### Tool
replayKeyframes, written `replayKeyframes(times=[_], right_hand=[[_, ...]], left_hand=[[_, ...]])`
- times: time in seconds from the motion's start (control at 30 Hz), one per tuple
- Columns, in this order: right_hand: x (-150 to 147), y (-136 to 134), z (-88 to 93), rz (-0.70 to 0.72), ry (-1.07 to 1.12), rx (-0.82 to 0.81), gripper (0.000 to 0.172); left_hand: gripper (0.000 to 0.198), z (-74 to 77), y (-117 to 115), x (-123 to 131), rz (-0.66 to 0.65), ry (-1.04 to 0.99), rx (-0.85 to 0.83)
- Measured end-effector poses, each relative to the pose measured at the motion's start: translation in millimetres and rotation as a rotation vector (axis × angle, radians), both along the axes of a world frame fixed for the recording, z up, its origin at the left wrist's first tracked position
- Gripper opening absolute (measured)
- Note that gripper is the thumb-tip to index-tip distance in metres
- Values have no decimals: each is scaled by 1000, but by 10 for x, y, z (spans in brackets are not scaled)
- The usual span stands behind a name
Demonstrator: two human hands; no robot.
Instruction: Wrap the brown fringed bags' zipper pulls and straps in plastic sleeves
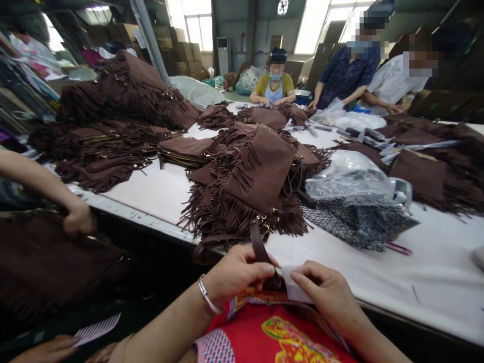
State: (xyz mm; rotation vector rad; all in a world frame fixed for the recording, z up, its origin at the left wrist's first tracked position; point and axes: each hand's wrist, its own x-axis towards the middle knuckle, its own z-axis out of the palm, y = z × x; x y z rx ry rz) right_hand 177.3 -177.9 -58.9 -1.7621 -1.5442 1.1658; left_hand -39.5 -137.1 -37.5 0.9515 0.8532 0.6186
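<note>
A dark brown strap (258, 243) is pinched in my left hand (242, 269), low in the centre above my lap. Its upper end runs to gold metal rings (264, 222) at the edge of a brown fringed bag (260, 171). That bag lies on top of a pile near the table's edge. Between thumb and fingers, my right hand (325, 287) grips a thin white sheet (297, 282) close to the strap. Whether the sheet is paper or soft wrap I cannot make out. My fingertips cover part of where strap and sheet meet.
Brown fringed bags heap high on the white table (139, 194) at left. To the right lie a clear plastic bag (350, 174) and a black-and-white woven piece (359, 219). A co-worker's hand (79, 218) holds a bag at left; another hand holds a comb (98, 327). People work across the table.
</note>
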Motion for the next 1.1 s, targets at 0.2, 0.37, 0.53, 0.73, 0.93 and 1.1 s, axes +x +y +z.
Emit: replayKeyframes(times=[0.2,0.37,0.53,0.73,0.93,1.1], right_hand=[[-73,-57,32,32,7,-20,26],[-96,-57,82,67,0,-15,25],[-137,-76,93,84,3,-12,25],[-143,-89,83,98,15,15,23],[-204,-43,114,141,42,50,22],[-214,-16,118,135,199,-29,23]], left_hand=[[17,107,79,184,158,72,102],[14,42,-3,238,237,137,114],[16,9,-14,227,251,168,151],[21,55,-40,205,194,124,180],[19,5,-49,211,166,89,149],[19,-3,-48,233,218,86,96]])
